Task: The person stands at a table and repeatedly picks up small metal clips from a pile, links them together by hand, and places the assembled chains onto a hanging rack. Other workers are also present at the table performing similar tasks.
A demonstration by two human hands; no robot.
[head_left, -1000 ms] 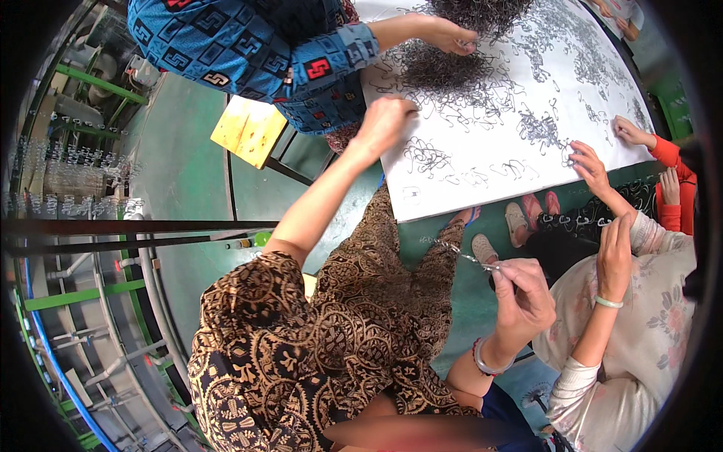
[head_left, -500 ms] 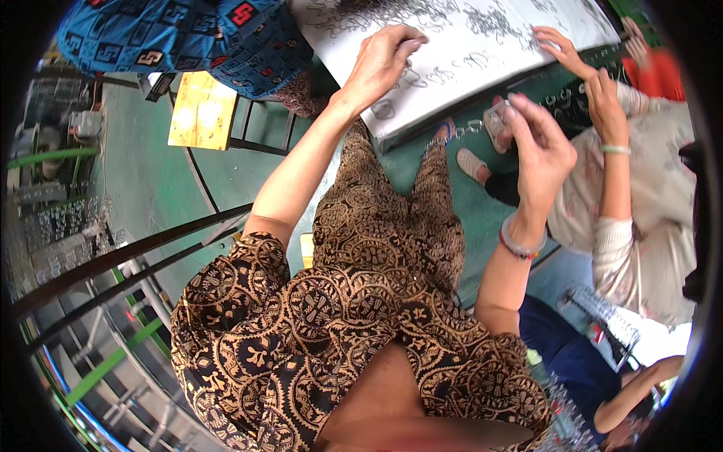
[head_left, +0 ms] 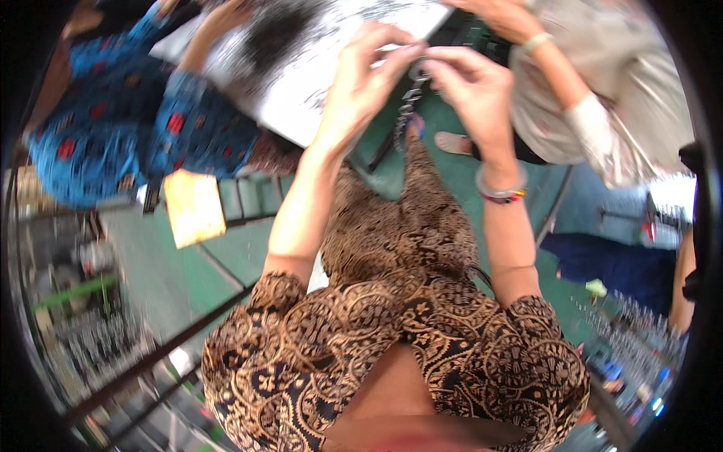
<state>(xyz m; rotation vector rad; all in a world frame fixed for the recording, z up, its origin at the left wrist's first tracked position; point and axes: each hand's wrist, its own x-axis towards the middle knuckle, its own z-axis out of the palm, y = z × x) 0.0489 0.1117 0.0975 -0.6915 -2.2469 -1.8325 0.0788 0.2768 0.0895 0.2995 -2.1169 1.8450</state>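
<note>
My left hand and my right hand meet fingertip to fingertip over the near edge of the white table. The right thumb and fingers pinch the top of a metal link chain, which hangs down below them. The left thumb and forefinger are pressed together beside the chain's upper end; whatever sits between them is too small and blurred to name. Dark wire pieces lie heaped and scattered on the tabletop, smeared by motion.
A person in a blue patterned top works at the left; another in a pale top reaches in at the right. A yellow wooden stool stands on the left. Behind it run dark metal rails. Hanging chains show at lower right.
My hands, apart before, have come together, the right one bringing the chain leftward to the left fingertips. The view has turned, so the table and both neighbours appear shifted.
</note>
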